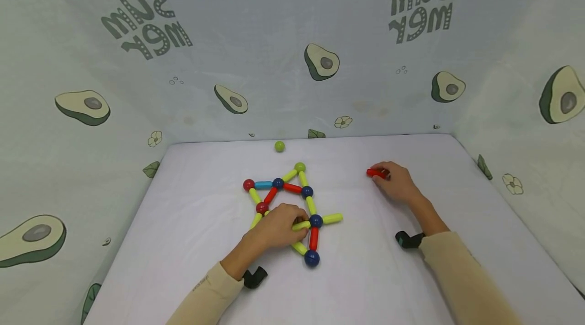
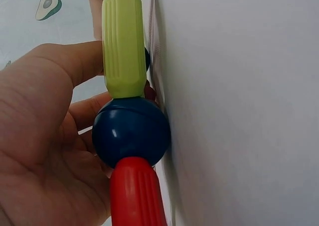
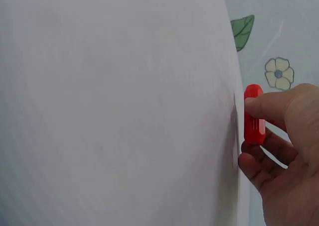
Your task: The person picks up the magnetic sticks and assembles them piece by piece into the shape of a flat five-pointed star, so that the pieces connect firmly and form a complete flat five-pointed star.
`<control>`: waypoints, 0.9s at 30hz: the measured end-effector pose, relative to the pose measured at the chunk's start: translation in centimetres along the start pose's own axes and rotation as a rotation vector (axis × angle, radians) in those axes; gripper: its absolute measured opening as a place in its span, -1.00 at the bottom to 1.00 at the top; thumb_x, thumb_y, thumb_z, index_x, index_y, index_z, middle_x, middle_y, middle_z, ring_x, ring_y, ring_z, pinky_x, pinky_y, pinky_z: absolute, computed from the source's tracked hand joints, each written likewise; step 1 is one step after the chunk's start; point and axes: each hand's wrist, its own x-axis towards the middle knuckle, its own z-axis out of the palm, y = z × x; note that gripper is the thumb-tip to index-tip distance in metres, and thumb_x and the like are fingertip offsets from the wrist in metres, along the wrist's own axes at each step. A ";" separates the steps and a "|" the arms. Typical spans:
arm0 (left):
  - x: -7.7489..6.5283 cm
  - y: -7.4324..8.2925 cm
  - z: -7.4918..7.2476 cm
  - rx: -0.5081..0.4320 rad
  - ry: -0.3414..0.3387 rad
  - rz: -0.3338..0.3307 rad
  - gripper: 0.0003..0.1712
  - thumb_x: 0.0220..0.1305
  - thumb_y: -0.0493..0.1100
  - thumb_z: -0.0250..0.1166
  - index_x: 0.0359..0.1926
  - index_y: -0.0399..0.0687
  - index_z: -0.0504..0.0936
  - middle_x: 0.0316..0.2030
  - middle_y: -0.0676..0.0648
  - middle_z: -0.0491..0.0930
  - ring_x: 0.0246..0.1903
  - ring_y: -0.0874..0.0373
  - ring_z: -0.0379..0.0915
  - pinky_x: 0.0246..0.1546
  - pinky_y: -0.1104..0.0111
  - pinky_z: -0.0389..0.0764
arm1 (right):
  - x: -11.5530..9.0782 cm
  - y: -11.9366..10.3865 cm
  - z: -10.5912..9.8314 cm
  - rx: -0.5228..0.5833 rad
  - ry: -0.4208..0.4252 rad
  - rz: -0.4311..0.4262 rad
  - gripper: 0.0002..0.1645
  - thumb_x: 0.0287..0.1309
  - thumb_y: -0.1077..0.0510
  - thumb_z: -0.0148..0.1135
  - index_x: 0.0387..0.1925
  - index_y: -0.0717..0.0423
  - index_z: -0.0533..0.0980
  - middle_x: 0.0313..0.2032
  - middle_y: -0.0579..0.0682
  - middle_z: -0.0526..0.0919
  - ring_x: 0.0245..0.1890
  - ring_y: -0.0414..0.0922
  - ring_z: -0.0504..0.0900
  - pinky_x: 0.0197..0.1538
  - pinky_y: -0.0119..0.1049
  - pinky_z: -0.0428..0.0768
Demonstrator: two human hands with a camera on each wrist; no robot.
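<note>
A flat figure of magnetic rods and balls lies on the table [image 1: 192, 284]. My left hand [image 1: 276, 226] is over its near side, thumb and fingers pinching a yellow-green rod [image 1: 301, 225] that meets a dark blue ball [image 1: 316, 221]. In the left wrist view, another yellow-green rod [image 2: 123, 42], a dark blue ball [image 2: 131, 131] and a red rod [image 2: 137, 193] stand in front of this hand and hide its thumb tip. Apart to the right, my right hand [image 1: 396, 183] pinches a short red rod [image 3: 254, 116] between thumb and fingers, close over the table.
Beyond the figure a loose green ball [image 1: 280, 146] lies near the table's back edge. One yellow-green rod [image 1: 332, 218] sticks out from the figure's right side. A printed cloth [image 1: 274, 61] with avocados hangs behind the table and along its sides.
</note>
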 end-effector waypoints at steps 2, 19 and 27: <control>0.0 0.0 0.0 0.001 0.002 0.000 -0.73 0.35 -0.04 0.36 0.01 0.01 0.74 -0.29 0.18 0.62 -0.28 0.27 0.43 -0.24 0.49 0.52 | -0.2 -0.8 0.4 0.011 -0.011 -0.015 -0.59 0.35 0.24 0.28 0.19 0.28 0.53 0.08 0.31 0.61 -0.06 0.16 0.55 0.02 0.03 0.61; 0.2 -0.1 0.2 0.011 0.010 -0.016 -0.71 0.35 -0.01 0.38 0.02 0.03 0.75 -0.32 0.20 0.61 -0.33 0.30 0.44 -0.29 0.51 0.52 | -1.1 -7.5 4.3 0.064 -0.136 -0.136 -0.65 0.30 0.26 0.31 0.10 0.12 0.63 0.01 0.11 0.67 -0.11 -0.01 0.55 -0.05 -0.17 0.59; 0.3 -0.1 0.2 0.046 0.012 -0.008 -0.70 0.36 0.02 0.36 0.03 0.03 0.74 -0.27 0.18 0.64 -0.29 0.30 0.43 -0.25 0.50 0.52 | -1.0 -9.2 5.7 0.101 -0.203 -0.170 -0.67 0.30 0.25 0.32 0.08 0.07 0.64 -0.01 0.03 0.67 -0.12 -0.06 0.54 -0.07 -0.22 0.57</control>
